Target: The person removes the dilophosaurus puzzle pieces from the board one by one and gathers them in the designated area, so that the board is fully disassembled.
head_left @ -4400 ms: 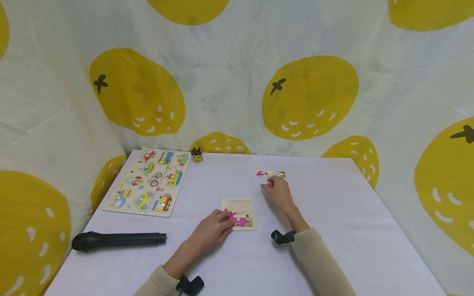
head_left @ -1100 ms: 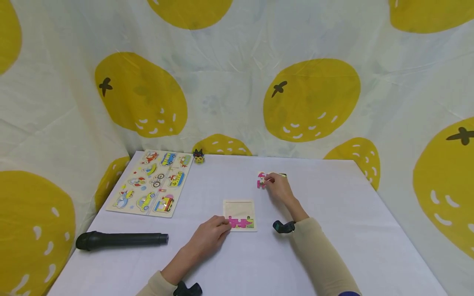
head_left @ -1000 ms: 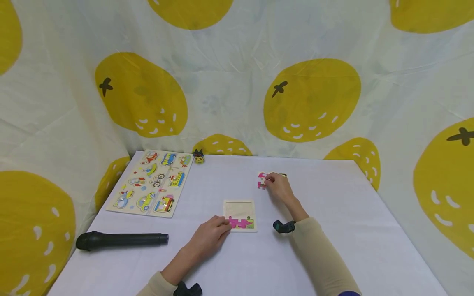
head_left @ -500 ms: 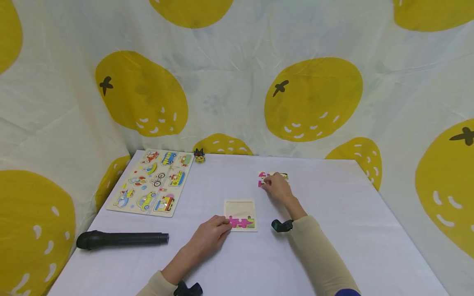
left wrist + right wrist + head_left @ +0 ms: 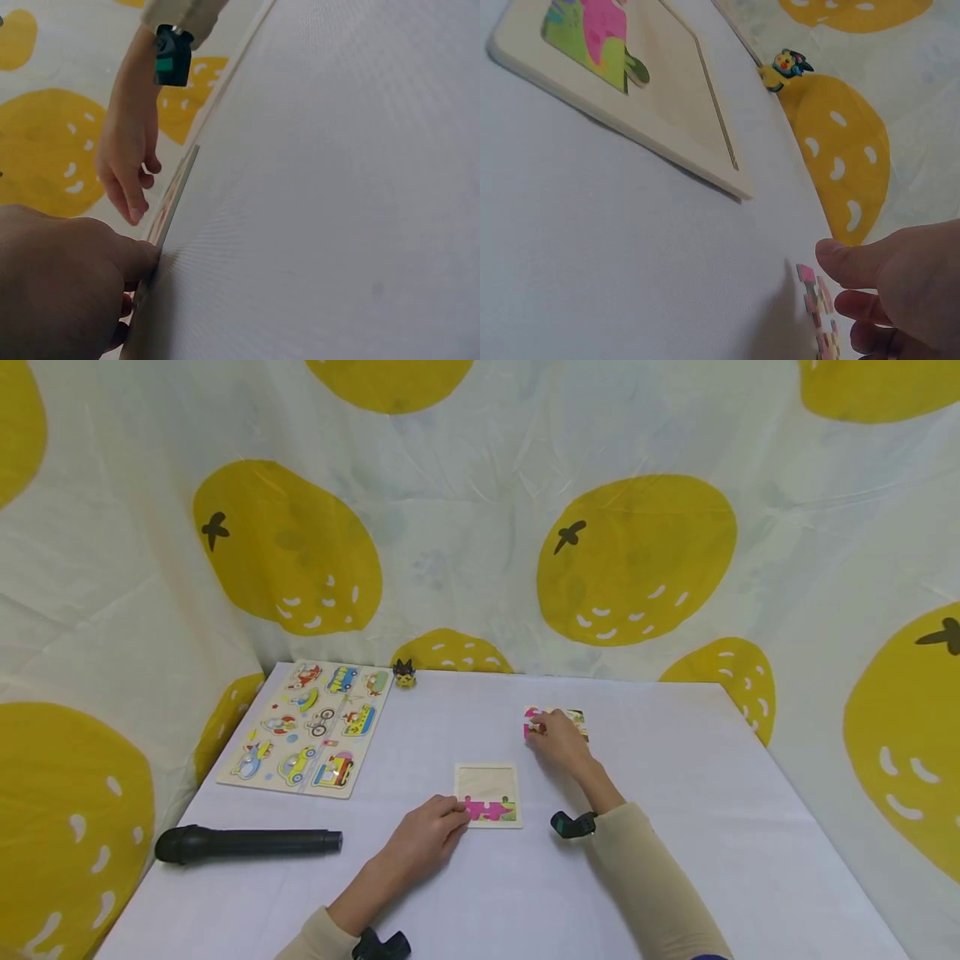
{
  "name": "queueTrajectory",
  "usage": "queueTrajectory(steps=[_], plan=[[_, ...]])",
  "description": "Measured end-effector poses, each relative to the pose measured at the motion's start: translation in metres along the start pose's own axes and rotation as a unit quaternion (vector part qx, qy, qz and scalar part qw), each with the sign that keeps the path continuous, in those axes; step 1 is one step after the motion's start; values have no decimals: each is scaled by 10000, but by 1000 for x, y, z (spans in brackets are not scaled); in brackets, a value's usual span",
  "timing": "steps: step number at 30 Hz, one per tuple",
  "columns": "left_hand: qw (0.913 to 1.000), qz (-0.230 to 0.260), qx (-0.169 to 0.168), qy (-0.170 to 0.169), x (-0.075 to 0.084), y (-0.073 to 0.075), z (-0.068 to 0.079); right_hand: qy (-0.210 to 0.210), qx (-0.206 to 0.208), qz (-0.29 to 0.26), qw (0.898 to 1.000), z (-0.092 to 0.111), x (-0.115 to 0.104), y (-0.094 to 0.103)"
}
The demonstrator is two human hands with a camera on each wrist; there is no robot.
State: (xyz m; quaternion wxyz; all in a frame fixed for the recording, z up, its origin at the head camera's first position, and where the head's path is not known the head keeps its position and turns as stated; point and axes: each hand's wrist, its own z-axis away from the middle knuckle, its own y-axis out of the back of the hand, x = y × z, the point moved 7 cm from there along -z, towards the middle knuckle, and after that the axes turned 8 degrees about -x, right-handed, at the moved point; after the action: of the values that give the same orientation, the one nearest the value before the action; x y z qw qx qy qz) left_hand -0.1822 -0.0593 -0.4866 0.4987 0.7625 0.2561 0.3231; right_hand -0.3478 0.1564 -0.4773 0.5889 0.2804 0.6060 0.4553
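In the head view, my left hand (image 5: pixel 427 835) holds the lower left corner of a small square wooden puzzle tray (image 5: pixel 486 767), with its fingertips at the rim. Pink and green puzzle pieces (image 5: pixel 491 811) line the tray's bottom row; bare wood shows above them. Beyond the tray, my right hand (image 5: pixel 562 742) hovers over a group of loose puzzle pieces (image 5: pixel 581 717) and hides part of them. The right wrist view shows its thumb apart from loosely bent fingers, close over the loose pieces (image 5: pixel 808 274), with nothing visible between them.
A larger wooden board (image 5: pixel 307 731) with vehicle pictures lies at the back left. In front of it is a black microphone (image 5: pixel 247 843). A small yellow and dark figurine (image 5: pixel 404 674) stands at the table's back edge, before a fruit-patterned curtain (image 5: pixel 465 527).
My left fingers have drawn back from the pieces to the tray's rim, and the pink pieces now form an even bottom row. My right hand has shifted slightly over the loose pieces, uncovering more.
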Motion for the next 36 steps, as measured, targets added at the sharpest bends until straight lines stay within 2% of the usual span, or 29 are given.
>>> queueTrajectory(steps=[5,11,14,19,23,29,36], plan=[[9999,-55,-5,-90,1,0,-1,117,-250,-36,9996,16,-16,-4],[9979,-457,-433,-149,4,-6,-1,361,-486,-185,9980,40,-33,-12],[9957,-722,-546,-178,6,-8,-1,495,-550,-259,9969,51,-39,-17],[9944,-948,-401,-243,9,-8,-1,656,-688,-275,9951,68,-46,-24],[9957,-858,-294,-180,9,-10,-1,853,-784,-243,9930,81,-51,-27],[9969,-534,-558,118,9,-13,-1,1112,-860,-229,9898,99,-56,-32],[9956,-605,-696,165,12,-13,1,936,-1011,-360,9898,105,-55,-41]])
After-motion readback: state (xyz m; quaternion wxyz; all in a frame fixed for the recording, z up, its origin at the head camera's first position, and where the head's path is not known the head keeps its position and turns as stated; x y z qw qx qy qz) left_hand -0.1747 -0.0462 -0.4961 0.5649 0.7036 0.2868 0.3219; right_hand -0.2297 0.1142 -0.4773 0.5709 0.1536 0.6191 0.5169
